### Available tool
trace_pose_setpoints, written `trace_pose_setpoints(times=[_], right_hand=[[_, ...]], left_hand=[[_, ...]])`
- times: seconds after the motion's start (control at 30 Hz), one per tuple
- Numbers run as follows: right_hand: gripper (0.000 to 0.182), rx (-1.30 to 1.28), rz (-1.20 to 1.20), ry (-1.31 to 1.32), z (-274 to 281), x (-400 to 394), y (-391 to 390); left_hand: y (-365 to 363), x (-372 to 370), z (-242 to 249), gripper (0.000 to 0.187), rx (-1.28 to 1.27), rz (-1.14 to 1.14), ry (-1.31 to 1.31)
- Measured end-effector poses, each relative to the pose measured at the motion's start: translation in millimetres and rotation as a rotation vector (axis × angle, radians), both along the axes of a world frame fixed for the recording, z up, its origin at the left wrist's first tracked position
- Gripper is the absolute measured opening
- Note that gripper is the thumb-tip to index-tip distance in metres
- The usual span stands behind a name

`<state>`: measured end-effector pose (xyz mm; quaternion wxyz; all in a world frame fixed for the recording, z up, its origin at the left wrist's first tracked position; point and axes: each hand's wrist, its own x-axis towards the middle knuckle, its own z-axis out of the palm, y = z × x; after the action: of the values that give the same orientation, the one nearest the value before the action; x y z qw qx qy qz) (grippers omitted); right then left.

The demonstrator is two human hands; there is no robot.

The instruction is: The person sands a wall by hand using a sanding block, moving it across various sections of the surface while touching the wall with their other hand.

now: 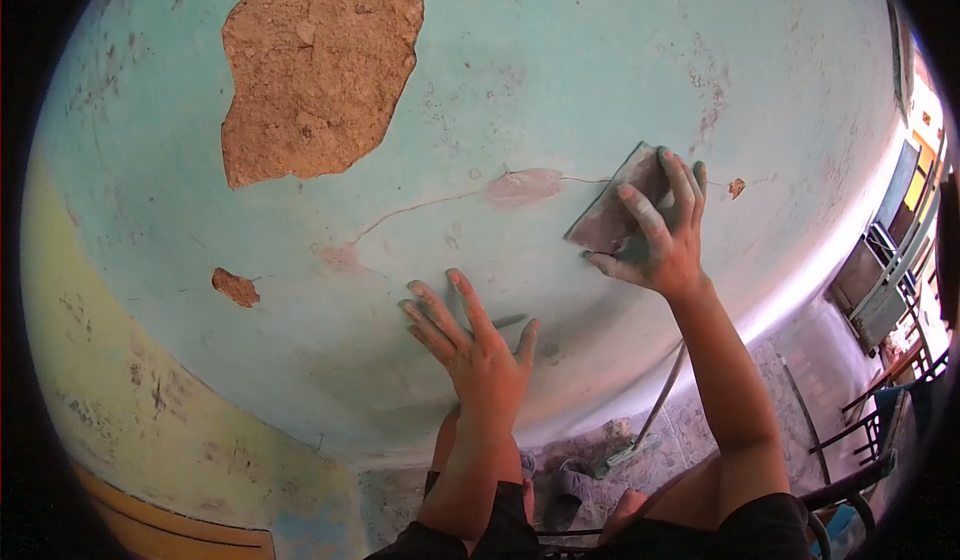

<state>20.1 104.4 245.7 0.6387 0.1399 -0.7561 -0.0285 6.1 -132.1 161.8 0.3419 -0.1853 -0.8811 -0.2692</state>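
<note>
Against the turquoise wall (560, 70) I see my right hand (655, 245) clamped on a sanding sheet (618, 208) near a crack — left hand (475, 345) flat, fingers spread, below 1 large bare patch (315, 60).

Two hands (560, 300), one sanding block (617, 210), one wall (560, 70), three plaster patches (310, 60).

Dusty tiled floor (690, 430) with a long-handled tool (640, 440).
</note>
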Motion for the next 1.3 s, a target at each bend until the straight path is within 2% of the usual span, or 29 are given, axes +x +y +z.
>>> trace_pose_setpoints(times=[0.2,0.27,0.3,0.4,0.53,0.57,0.63,0.73,0.8,0.9,1.03,1.13,1.2,1.3], right_hand=[[0.084,0.174,0.051,-0.138,3,5,-14],[0.086,0.039,-0.1,-0.049,7,7,-6],[0.089,-0.074,-0.097,0.038,12,5,-4],[0.09,-0.094,-0.023,0.009,11,5,-6],[0.091,0.223,0.009,-0.13,2,4,-17],[0.091,0.223,0.021,-0.131,2,5,-16],[0.093,0.057,-0.061,-0.106,6,8,-10],[0.093,-0.037,-0.018,0.0,4,0,-8],[0.092,0.005,-0.005,-0.023,3,2,-16],[0.092,0.213,0.023,-0.099,1,2,-22],[0.092,0.035,-0.016,-0.063,12,8,-6],[0.092,-0.016,0.059,0.008,16,4,-2],[0.094,0.011,0.036,-0.017,13,7,-7],[0.099,0.243,-0.02,-0.107,14,11,-13]], left_hand=[[4,1,-2,0.11,0.028,-0.003,-0.01],[6,0,0,0.11,0.027,-0.017,-0.003],[5,-1,1,0.11,0.028,-0.015,0.003],[8,6,4,0.11,0.046,-0.035,-0.027],[12,6,8,0.111,0.092,-0.045,-0.043],[12,6,7,0.111,0.091,-0.033,-0.046],[11,5,6,0.111,0.083,-0.044,-0.053],[10,2,1,0.11,0.066,-0.039,-0.013],[13,1,2,0.109,0.08,-0.031,0.0],[13,2,1,0.107,0.089,-0.029,0.011],[11,0,-1,0.105,0.1,-0.058,0.014],[12,1,1,0.105,0.098,-0.047,-0.01],[13,1,1,0.105,0.098,-0.036,0.002],[13,1,0,0.105,0.093,-0.037,0.006]])
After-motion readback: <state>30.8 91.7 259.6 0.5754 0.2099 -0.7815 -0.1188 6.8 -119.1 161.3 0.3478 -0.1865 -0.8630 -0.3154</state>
